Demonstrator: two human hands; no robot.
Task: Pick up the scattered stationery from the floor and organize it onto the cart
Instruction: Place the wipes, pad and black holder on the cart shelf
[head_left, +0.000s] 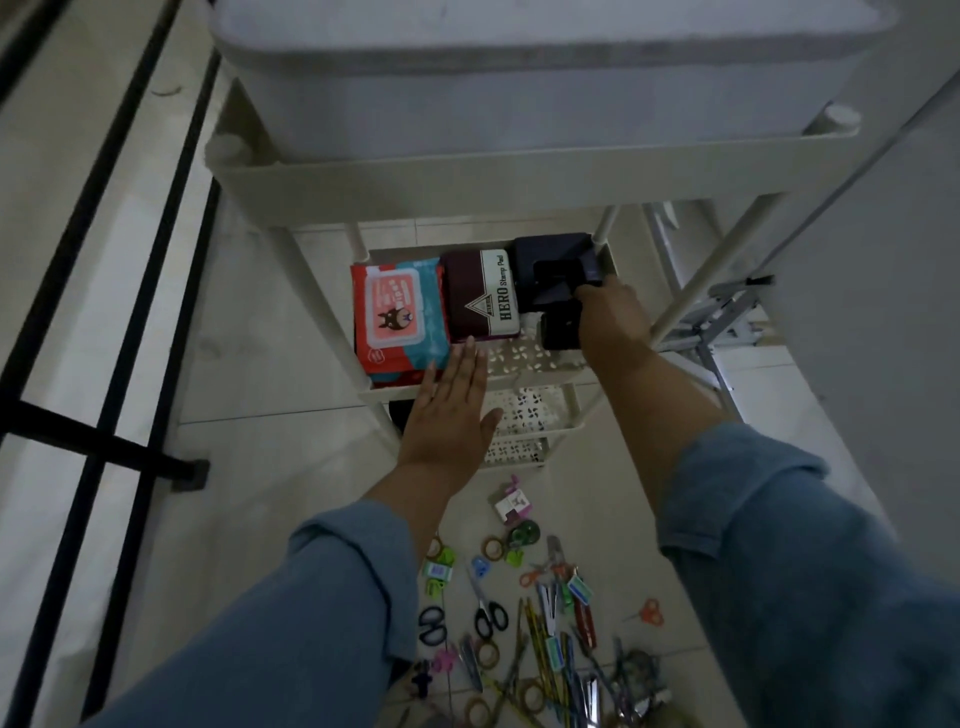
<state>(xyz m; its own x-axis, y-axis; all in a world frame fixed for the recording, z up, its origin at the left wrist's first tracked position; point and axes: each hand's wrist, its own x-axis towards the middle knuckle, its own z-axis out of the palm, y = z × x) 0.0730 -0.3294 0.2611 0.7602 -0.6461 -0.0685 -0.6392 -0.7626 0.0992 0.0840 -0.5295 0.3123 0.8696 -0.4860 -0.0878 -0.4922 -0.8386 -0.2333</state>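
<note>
Head view: the left grip (451, 410) is spread flat with its fingers straight and close together. It lies palm-down over the front rim of the perforated white middle shelf (522, 358) of a white plastic tiered cart (519, 176). Just past its fingertips lie a red-and-teal soft pack of wet wipes (397, 317) and, beside that, a maroon-and-white box marked "HERO Stamp Pad" (483, 296).

The right grip (609, 318) reaches into the same shelf at the far right corner, back of the hand up. It touches a dark, blocky hole-punch-like device (556, 267) just ahead of it. A small dark object (558, 332) sits just to its left. Its fingers are hidden behind the hand, so I cannot tell whether they close on anything.

Both forearms wear rolled blue denim sleeves (337, 597). Below and between the grips, on the pale tiled floor (291, 467), lies the scattered stationery. It includes black-handled scissors (489, 616), small orange-handled scissors (648, 610), brown tape rolls (493, 546), a green correction-tape dispenser (524, 535) and a loose bundle of pencils (535, 623).

Above the grips, a grey plastic bin (519, 78) fills the cart's top tier.
</note>
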